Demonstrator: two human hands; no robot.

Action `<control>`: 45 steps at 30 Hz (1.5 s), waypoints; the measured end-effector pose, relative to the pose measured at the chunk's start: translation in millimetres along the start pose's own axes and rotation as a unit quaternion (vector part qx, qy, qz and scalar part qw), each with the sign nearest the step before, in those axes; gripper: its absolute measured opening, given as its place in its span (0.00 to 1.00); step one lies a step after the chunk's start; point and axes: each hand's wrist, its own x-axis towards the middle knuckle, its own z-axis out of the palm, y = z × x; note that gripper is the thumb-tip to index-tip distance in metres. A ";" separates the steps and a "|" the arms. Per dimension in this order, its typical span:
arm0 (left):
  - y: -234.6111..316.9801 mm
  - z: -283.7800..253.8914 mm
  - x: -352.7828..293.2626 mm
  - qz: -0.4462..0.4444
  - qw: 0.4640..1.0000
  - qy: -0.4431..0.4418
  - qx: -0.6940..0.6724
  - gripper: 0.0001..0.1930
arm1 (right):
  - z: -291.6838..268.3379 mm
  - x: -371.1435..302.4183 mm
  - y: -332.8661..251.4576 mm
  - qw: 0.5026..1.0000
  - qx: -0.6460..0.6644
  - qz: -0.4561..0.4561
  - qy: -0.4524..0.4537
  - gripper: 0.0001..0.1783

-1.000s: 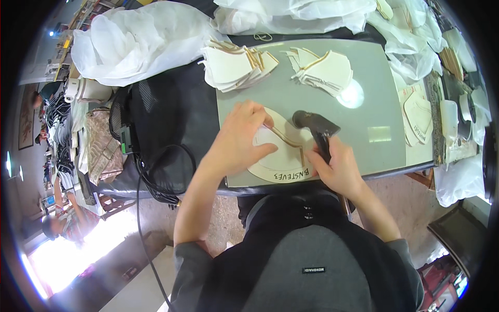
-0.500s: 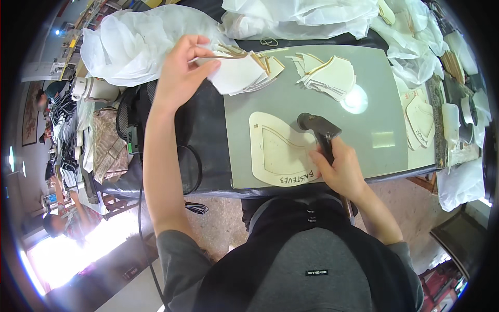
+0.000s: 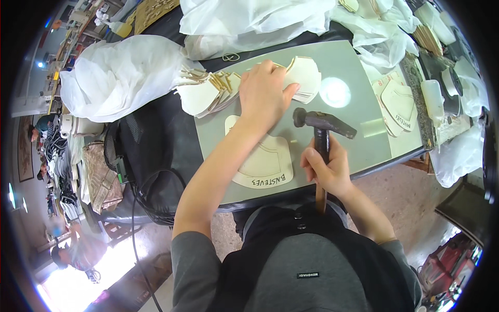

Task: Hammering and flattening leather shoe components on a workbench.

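My right hand (image 3: 332,165) is wrapped round the dark handle of a hammer (image 3: 328,124), whose metal head is raised above the grey-green sheet (image 3: 358,151). My left hand (image 3: 265,93) reaches over the left side of a small pile of cream curved pieces (image 3: 305,78), thumb spread from the fingers; its fingertips are partly hidden. To its left lies a fanned stack of white and cream pieces with brown edges (image 3: 200,98). Under my left forearm, and partly covered by it, a cream template board (image 3: 265,169) with a cut outline and handwriting lies flat on the sheet.
White plastic bags (image 3: 122,78) crowd the far side and left of the table. On the right are more cream templates (image 3: 399,108), a white bottle (image 3: 432,101) and a spool (image 3: 451,82). A black mesh bag (image 3: 148,140) and cable lie left. Other people are at far left.
My left hand has left the fanned stack and moved right to the other pile. The hammer has come off the template board and moved slightly right. The view has shifted.
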 end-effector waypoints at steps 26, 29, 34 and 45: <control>-32.3 -113.0 -57.7 -0.178 0.838 -0.082 -0.509 0.10 | -34.3 58.1 -49.1 0.971 -0.189 0.050 0.140 0.09; -42.9 -117.2 -77.2 -0.177 0.834 -0.373 -0.365 0.11 | -48.9 51.2 -37.3 0.946 -0.289 -0.064 0.131 0.08; -3.5 -90.9 -113.7 -0.203 0.877 -0.305 -0.312 0.13 | -14.6 -10.6 -46.9 0.987 -0.100 0.127 -0.002 0.08; -7.1 -80.2 -75.9 -0.111 0.880 -0.286 -0.363 0.14 | -15.1 -5.2 -16.6 0.974 -0.219 0.060 0.011 0.10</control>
